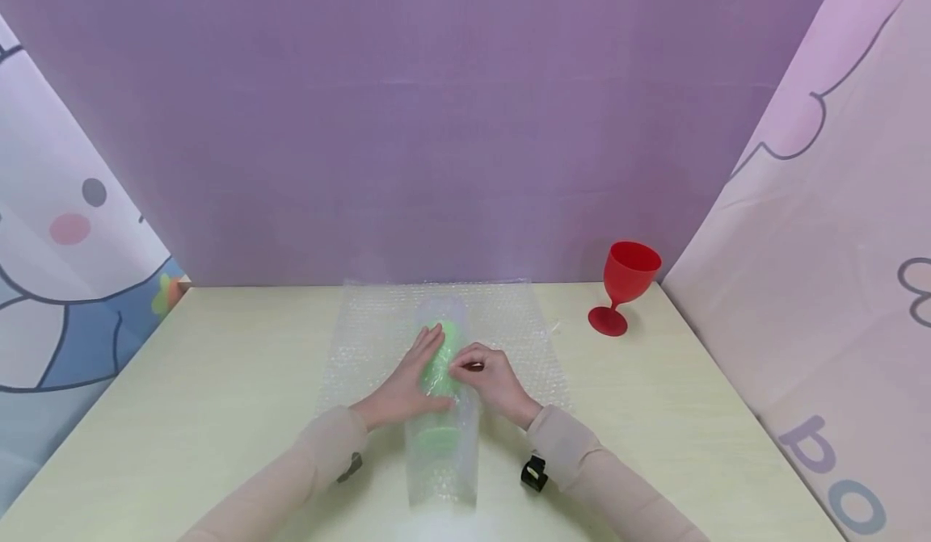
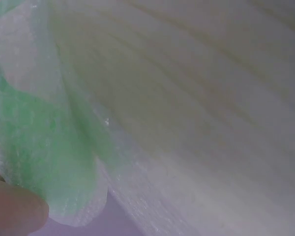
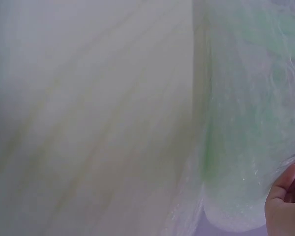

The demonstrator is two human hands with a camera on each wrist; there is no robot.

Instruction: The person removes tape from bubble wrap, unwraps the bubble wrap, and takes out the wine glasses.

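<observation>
A sheet of bubble wrap (image 1: pixel 364 348) lies in the middle of the table, part of it folded into a long upright strip around a green object (image 1: pixel 439 380). Seen blurred through the layers, the green object has a wide part and a separate green band nearer me; its exact kind is unclear. My left hand (image 1: pixel 407 388) rests on the wrapped bundle with thumb and fingers spread straight across it. On the right side of the bundle, my right hand (image 1: pixel 494 380) pinches the wrap between thumb and fingertips. In the right wrist view, the thumb (image 3: pixel 285 182) touches the film.
A red goblet (image 1: pixel 629 275) stands upright at the back right of the table (image 1: pixel 218 397). A purple wall (image 1: pixel 465 122) rises behind the table, and printed cloth panels (image 1: pixel 822 243) flank it. Dark straps (image 1: pixel 534 473) show under both sleeves.
</observation>
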